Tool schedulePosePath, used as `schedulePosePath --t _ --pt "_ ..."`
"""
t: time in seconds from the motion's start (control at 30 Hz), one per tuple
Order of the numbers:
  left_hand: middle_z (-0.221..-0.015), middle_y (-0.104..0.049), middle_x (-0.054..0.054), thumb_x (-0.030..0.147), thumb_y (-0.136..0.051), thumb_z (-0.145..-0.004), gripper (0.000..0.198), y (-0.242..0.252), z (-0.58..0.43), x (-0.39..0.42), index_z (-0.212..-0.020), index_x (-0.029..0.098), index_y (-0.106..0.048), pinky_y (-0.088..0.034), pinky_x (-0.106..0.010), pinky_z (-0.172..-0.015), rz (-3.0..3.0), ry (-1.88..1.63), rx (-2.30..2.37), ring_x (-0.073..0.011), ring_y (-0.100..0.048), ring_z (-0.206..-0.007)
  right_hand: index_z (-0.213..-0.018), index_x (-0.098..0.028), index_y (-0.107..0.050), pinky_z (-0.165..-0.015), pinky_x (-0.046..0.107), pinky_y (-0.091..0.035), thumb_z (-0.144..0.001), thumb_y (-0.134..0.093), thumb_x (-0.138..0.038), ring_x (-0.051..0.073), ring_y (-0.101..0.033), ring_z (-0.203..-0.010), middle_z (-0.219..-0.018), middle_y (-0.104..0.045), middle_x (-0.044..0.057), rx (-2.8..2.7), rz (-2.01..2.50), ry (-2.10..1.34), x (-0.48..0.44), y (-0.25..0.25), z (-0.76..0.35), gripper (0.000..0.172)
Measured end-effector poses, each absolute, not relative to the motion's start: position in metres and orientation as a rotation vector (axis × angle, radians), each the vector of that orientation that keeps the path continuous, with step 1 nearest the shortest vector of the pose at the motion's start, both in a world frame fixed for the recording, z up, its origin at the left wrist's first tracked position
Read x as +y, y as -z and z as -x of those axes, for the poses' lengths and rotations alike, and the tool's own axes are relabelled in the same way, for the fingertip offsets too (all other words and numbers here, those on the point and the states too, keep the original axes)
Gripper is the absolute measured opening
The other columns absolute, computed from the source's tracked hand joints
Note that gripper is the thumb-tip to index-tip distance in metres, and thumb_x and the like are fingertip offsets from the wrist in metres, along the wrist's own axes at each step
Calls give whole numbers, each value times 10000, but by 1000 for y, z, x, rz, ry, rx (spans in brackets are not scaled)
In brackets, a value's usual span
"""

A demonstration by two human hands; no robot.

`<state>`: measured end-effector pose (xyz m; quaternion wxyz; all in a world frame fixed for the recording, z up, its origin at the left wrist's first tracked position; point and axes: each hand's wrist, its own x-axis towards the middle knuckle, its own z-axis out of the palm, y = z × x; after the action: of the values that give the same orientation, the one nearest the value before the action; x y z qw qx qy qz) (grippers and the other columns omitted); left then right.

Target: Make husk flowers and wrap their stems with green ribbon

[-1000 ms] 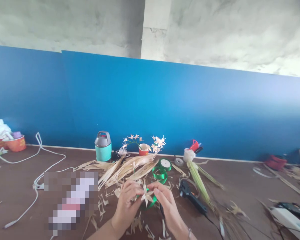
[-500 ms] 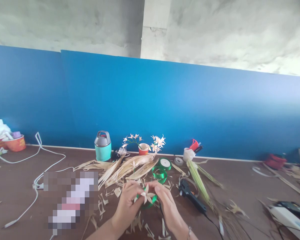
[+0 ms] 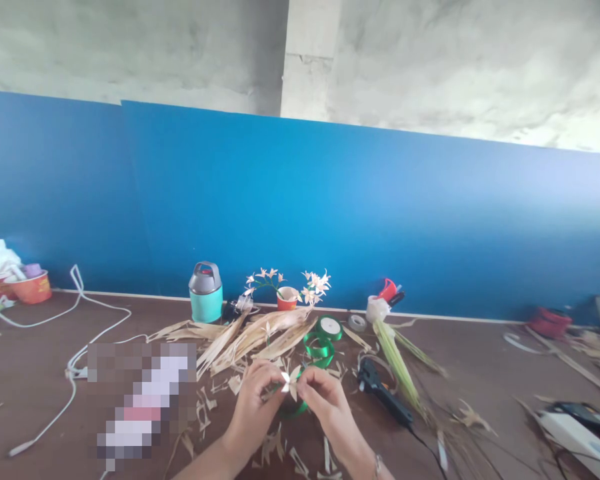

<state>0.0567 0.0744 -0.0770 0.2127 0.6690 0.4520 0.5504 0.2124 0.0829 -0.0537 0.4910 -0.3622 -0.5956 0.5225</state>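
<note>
A small cream husk flower (image 3: pixel 291 382) with pointed petals is held up between my two hands. My left hand (image 3: pixel 258 393) pinches it from the left, thumb and fingers closed at its edge. From the other side my right hand (image 3: pixel 327 399) pinches at its petals, thumb against fingertips. Green ribbon (image 3: pixel 296 408) hangs in a loop just under the flower. Its far part curls on the table up to a ribbon spool (image 3: pixel 329 327). The flower's base is hidden by my fingers.
Dry husks (image 3: pixel 265 337) and scraps lie beyond my hands. A black glue gun (image 3: pixel 386 395) rests to the right, by green stalks (image 3: pixel 399 367). Behind stand a teal flask (image 3: pixel 206 297) and an orange cup (image 3: pixel 287 300) with husk flowers. A white cable (image 3: pixel 105 330) runs at left.
My right hand's fingers have closed from a loose curve into a pinch at the flower's right side. The flower has turned and shifted slightly up and left.
</note>
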Motion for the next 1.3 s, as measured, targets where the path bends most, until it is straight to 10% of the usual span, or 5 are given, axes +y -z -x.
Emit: schedulePosePath --t 0.4,1.2,1.3 --pt "-637 -577 23 361 -711 -643 222 69 -62 72 -627 174 -592 -380 -236 -654 -1111 -1451 1215 -148 -503 -656 -819 -154 -616 -612 230 -407 -738 -624 -313 147 -504 -655 -694 -584 11 -1603 1042 -1124 89 69 -209 179" --pt "-626 -639 -3 303 -769 -615 200 58 -53 77 -612 153 -638 -403 -236 -688 -763 -1443 855 -124 -549 -650 -517 -204 -343 -497 232 -298 -856 -390 -391 110 -335 -496 -511 -324 -51 -1653 1095 -903 92 59 -223 389" --pt "-633 -632 -2 312 -750 -648 197 58 -53 77 -630 149 -640 -403 -211 -643 -774 -1424 836 -108 -539 -636 -560 -181 -486 -593 242 -349 -768 -550 -304 135 -452 -591 -576 -483 -21 -1937 1078 -698 92 61 -220 250"
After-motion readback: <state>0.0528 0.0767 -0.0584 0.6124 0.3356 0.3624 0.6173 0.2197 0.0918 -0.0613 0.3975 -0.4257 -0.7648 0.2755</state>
